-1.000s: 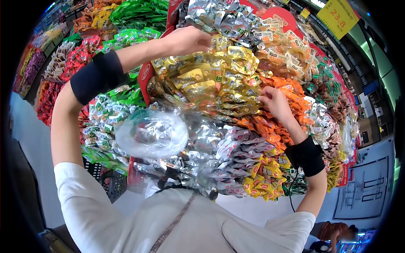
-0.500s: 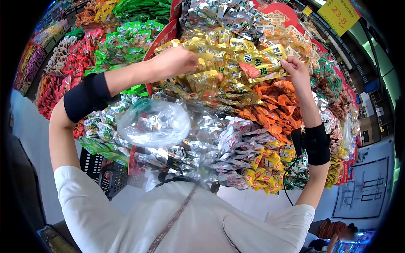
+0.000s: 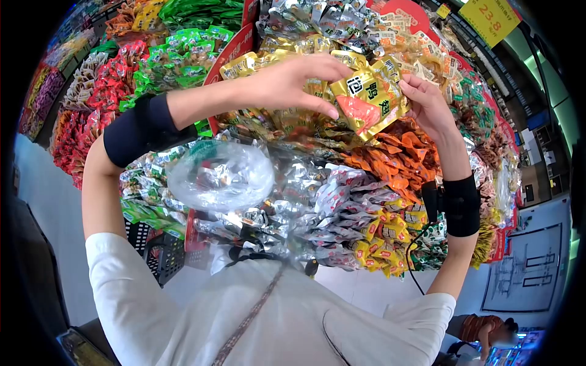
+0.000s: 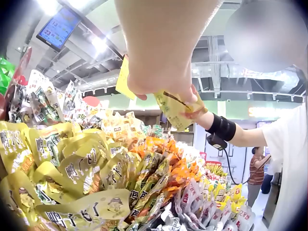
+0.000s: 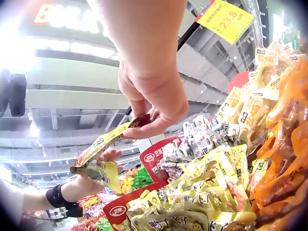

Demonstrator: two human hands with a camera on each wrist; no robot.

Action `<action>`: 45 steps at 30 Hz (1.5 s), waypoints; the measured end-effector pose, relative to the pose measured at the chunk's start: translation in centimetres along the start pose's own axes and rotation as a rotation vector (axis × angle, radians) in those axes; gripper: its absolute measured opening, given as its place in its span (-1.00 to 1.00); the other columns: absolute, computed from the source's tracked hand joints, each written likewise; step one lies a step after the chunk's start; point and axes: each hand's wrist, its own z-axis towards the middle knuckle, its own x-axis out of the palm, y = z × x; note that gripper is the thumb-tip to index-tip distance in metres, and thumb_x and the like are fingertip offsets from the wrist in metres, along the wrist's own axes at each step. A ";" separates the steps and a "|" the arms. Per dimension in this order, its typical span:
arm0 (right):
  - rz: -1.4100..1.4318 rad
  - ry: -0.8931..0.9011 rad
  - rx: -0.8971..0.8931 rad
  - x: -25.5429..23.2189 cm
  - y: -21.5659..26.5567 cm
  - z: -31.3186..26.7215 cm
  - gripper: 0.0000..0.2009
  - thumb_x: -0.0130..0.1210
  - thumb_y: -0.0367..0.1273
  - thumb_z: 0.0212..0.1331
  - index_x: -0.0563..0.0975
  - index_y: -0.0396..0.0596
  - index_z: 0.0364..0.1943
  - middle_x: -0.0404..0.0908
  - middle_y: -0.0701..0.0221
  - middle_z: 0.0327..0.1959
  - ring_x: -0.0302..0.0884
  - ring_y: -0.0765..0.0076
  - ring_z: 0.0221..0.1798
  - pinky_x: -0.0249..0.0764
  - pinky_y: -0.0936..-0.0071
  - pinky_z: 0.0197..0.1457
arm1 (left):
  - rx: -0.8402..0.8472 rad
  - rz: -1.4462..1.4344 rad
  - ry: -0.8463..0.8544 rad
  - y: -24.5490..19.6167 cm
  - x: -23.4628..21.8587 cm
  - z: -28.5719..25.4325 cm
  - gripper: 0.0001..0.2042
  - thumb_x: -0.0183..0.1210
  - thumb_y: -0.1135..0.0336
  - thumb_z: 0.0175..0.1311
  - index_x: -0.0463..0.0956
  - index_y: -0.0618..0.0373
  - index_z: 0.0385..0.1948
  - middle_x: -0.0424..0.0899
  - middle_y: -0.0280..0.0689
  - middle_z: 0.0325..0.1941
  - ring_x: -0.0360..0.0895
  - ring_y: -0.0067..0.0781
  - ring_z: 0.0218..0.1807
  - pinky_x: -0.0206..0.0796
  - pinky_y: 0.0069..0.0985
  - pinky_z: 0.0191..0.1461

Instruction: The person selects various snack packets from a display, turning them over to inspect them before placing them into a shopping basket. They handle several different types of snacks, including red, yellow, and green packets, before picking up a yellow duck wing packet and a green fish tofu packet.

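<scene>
My right hand (image 3: 427, 104) pinches the right edge of a shiny gold snack packet (image 3: 366, 100) with dark lettering and a reddish food picture. It holds the packet above the display, and a second gold piece shows behind its upper right. My left hand (image 3: 305, 85) is at the packet's left edge, thumb and fingers spread apart. In the right wrist view, the packet (image 5: 103, 149) slants down from the right fingers toward the left hand (image 5: 91, 185). The left wrist view mostly shows the back of the left hand (image 4: 159, 67), which hides part of the packet (image 4: 178, 113).
Below lie heaped gold packets (image 4: 82, 163), with orange packets (image 3: 397, 155) to their right and silver-grey ones (image 3: 342, 201) nearer. A roll of clear plastic bags (image 3: 220, 177) sits at front left. Red dividers (image 5: 159, 154) stand between heaps. A person (image 4: 257, 173) stands farther off.
My right hand has lifted a gold packet out of the heap and turned it face up. My left hand has moved right, from over the gold heap to the packet's left edge, its fingers spreading.
</scene>
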 end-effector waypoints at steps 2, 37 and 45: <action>-0.027 -0.040 -0.009 -0.1 -0.1 0.2 -0.88 0.03 -0.32 0.14 0.44 -0.06 -0.37 0.48 0.59 -0.42 0.44 0.75 -0.39 0.49 0.68 -0.41 | -0.193 -0.119 0.086 -1.1 0.1 -0.2 -0.62 0.25 0.10 -0.02 0.49 0.24 -0.30 0.54 -0.25 -0.28 0.46 -0.39 -0.20 0.26 -0.45 -0.07; -0.568 -0.426 -0.655 2.8 4.0 0.4 -0.87 0.06 -0.39 0.12 0.50 -0.15 -0.30 0.56 0.53 -0.45 0.45 0.73 -0.42 0.36 0.76 -0.44 | -0.884 -0.432 0.035 0.9 0.6 0.2 -0.57 0.22 0.21 0.06 0.37 0.18 -0.05 0.54 -0.37 -0.24 0.47 -0.62 -0.20 0.33 -0.59 -0.21; -1.018 -0.514 -0.827 3.1 0.6 0.6 -0.89 0.11 -0.44 0.05 0.50 -0.14 -0.34 0.54 0.34 -0.55 0.48 0.54 -0.52 0.35 0.65 -0.46 | -0.549 0.222 0.147 2.7 -1.6 -3.7 -0.82 0.21 0.35 0.01 0.46 0.21 -0.42 0.59 -0.24 -0.45 0.55 -0.43 -0.32 0.37 -0.49 -0.27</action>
